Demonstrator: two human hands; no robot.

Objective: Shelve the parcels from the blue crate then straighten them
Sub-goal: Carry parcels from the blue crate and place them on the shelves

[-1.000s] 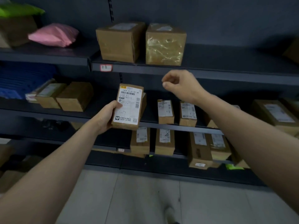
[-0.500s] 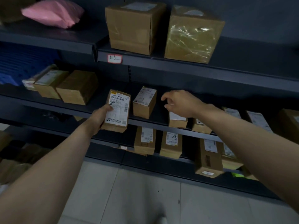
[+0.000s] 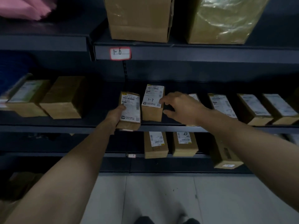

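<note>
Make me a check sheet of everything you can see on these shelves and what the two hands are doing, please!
Surface: dark middle shelf, its front edge partly bare.
Job's things: held parcel at the shelf's front edge, label facing the camera; parcel marked 1-7 stands just to its right; more labelled parcels line up further right.
Clutter: pink bag on the top shelf; two big boxes above the tag 1-6; blue crate not in view.
Grippers: left hand grips the held parcel; right hand open, fingertips at the 1-7 parcel's right side.
Cables: nothing seen.
Surroundings: lower shelf with boxes; pale tiled floor.
</note>
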